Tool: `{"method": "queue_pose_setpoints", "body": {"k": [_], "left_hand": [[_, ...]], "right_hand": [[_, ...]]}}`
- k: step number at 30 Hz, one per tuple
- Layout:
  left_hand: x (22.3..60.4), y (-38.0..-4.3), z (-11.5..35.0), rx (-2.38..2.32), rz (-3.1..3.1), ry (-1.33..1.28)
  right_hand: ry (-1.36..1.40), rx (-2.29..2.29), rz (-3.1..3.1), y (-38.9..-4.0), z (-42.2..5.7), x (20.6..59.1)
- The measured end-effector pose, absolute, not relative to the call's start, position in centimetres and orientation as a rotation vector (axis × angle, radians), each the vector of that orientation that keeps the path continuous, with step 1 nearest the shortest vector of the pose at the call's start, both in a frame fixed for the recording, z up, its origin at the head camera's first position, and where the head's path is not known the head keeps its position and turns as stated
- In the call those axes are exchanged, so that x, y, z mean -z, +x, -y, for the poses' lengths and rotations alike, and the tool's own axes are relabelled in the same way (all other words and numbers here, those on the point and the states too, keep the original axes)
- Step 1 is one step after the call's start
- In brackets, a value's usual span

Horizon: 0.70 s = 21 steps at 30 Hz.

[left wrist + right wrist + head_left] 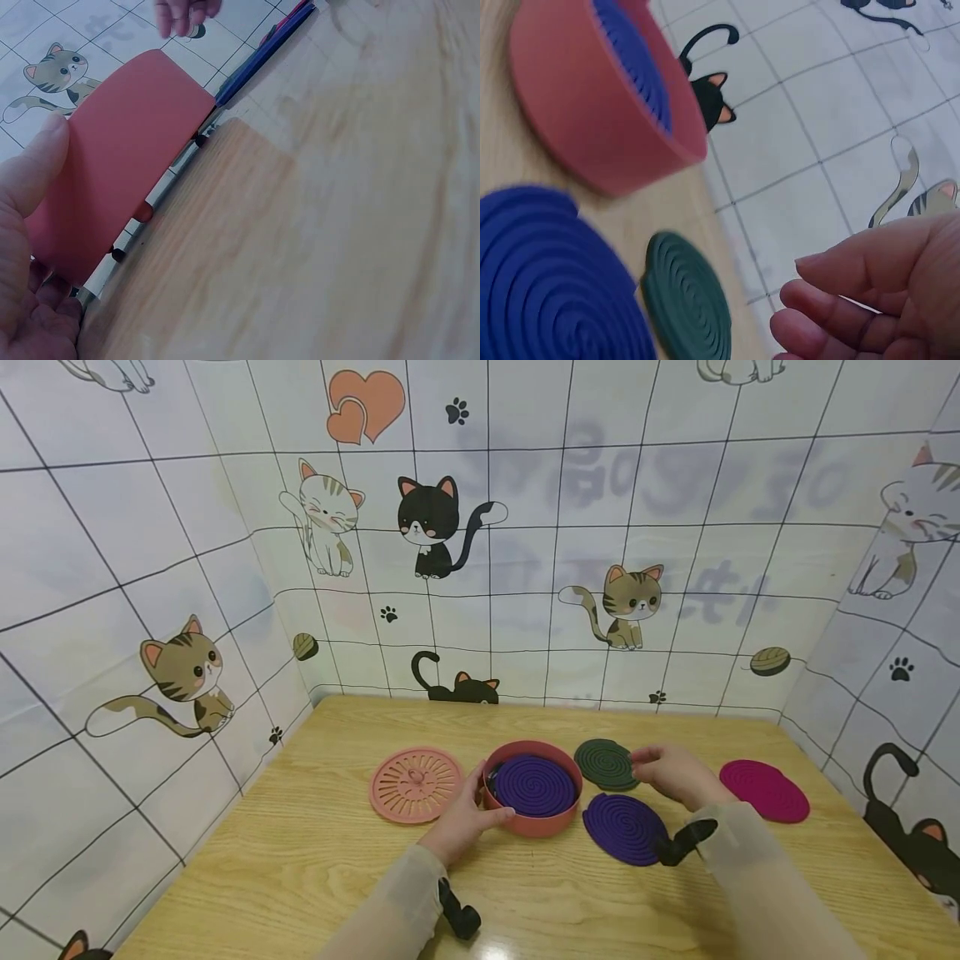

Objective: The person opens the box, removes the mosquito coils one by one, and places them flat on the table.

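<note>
Fingers [475, 778] of the left hand [463, 812] clasped the red bowl [536, 827], seemingly to steady it, a purple coil [534, 785] inside; a flat purple mat [624, 829] lay just beside. Farther off, the right hand [675, 772], holding nothing, hovered near the green mat [603, 765].

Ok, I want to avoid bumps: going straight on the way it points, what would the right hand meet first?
Probably the dark green spiral coaster, whose edge the right hand overlaps in the head view. The hand looks raised, though, so it might pass above it toward the pinkish-red round holder.
</note>
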<state>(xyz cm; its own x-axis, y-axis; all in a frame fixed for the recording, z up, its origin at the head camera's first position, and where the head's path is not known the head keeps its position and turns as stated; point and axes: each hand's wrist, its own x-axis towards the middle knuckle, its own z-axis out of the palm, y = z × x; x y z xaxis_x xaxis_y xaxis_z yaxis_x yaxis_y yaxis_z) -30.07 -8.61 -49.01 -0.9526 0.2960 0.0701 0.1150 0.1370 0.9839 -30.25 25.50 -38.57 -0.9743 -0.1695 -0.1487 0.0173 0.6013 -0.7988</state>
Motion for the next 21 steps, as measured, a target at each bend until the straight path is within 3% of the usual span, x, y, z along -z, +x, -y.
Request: {"method": "queue_pose_setpoints", "body": {"k": [11,21], "left_hand": [[48.8,-30.0,8.5,-1.945,-2.235,0.415],[48.6,-29.9,8.5,-1.936,-2.250,0.422]], "right_hand": [[-0.187,1.585,-2.535,-32.1,-20.4,37.5],[-0.018,1.900,-2.421,-32.5,-15.5,39.3]]}}
